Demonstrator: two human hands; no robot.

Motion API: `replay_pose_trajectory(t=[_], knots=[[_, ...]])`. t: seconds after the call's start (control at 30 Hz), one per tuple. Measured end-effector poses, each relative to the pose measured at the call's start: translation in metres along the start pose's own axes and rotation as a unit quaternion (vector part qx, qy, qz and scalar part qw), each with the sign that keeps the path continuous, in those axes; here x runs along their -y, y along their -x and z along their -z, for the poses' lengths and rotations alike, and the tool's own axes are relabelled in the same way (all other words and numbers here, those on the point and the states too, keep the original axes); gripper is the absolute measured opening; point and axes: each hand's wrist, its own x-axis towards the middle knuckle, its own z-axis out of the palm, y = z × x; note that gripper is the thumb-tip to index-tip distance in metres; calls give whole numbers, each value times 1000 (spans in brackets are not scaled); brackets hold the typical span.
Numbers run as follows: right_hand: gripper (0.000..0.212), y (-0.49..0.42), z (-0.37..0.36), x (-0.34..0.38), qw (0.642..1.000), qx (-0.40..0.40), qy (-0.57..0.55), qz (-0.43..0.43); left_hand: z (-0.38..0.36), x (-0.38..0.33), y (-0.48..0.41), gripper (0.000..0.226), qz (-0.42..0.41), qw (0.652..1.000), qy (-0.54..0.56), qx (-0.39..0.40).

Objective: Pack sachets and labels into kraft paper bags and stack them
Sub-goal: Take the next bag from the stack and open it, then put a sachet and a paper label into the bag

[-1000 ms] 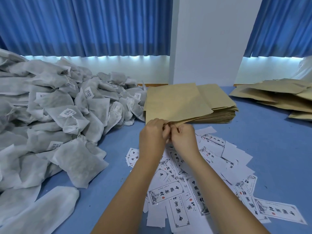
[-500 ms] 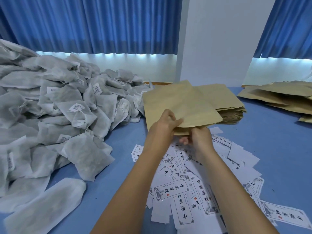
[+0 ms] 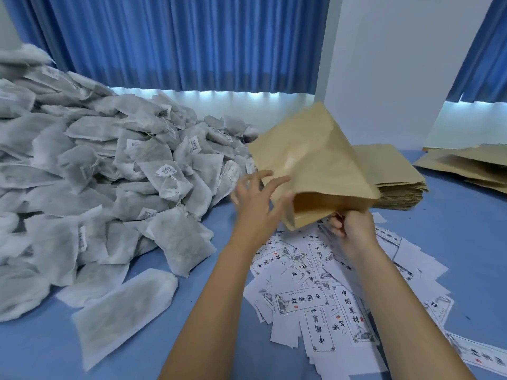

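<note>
A kraft paper bag (image 3: 310, 160) is lifted off the table, its mouth facing me and gaping open. My right hand (image 3: 351, 223) pinches the lower lip of that mouth. My left hand (image 3: 255, 198) is just left of the bag with its fingers spread, its thumb close to the bag's left edge, and it holds nothing. A big heap of grey-white sachets (image 3: 109, 174) fills the left of the blue table. Loose white printed labels (image 3: 323, 292) lie scattered under my forearms.
A flat stack of kraft bags (image 3: 395, 182) lies behind the lifted bag. More kraft bags (image 3: 472, 163) lie at the far right. Blue curtains and a white pillar stand behind the table. One sachet (image 3: 123, 311) lies apart near the front left.
The bag rose off the stack and its mouth opened. My left hand let go of the bag's edge and spread out to the left. My right hand kept its pinch.
</note>
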Motion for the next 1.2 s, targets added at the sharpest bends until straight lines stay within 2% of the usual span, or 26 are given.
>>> replay_pose_trajectory(t=[0.03, 0.07, 0.1, 0.17, 0.23, 0.3, 0.37, 0.47, 0.5, 0.67, 0.8, 0.9, 0.93, 1.0, 1.1, 1.2], knots=[[32, 0, 0, -1, 1000, -7, -14, -5, 1, 7, 4, 47, 59, 992, -103, -40], [31, 0, 1, -1, 1000, -15, -24, -13, 5, 12, 6, 56, 139, 962, -219, -86], [31, 0, 2, -2, 999, -23, -31, -20, 12, 19, 8, 61, 226, 916, -313, -109], [30, -1, 4, -2, 998, -31, -44, -29, 25, 35, 13, 69, 371, 837, -398, -62], [30, -1, 6, -3, 997, -33, -58, -32, 27, 49, 18, 66, 433, 798, -419, 21], [30, -1, 6, -3, 997, -33, -68, -31, 27, 54, 18, 53, 446, 776, -442, 61], [29, 0, 7, -3, 996, -33, -71, -33, 28, 54, 17, 42, 432, 772, -462, 64], [28, -2, 7, -2, 995, -37, -79, -40, 27, 56, 15, 38, 389, 783, -483, 50], [28, -3, 6, -1, 995, -40, -82, -42, 25, 55, 14, 36, 366, 797, -479, 48], [27, -2, 4, -1, 995, -43, -80, -44, 2, 33, 15, 30, 194, 917, -343, 64], [28, -2, 7, -1, 994, -47, -91, -50, 11, 28, 10, 41, 91, 961, -259, -30], [31, -2, 6, -1, 993, -49, -99, -51, 15, 25, 10, 46, 31, 970, -210, -120], [31, -2, 6, -1, 992, -50, -99, -54, 15, 26, 10, 52, 43, 963, -221, -145], [31, -1, 6, -1, 992, -52, -99, -61, 14, 29, 11, 62, 123, 935, -295, -154], [32, -2, 7, -1, 991, -52, -101, -63, 15, 39, 14, 75, 281, 879, -383, -46], [31, -1, 7, -1, 991, -54, -102, -66, 14, 52, 14, 103, 378, 853, -353, 71]])
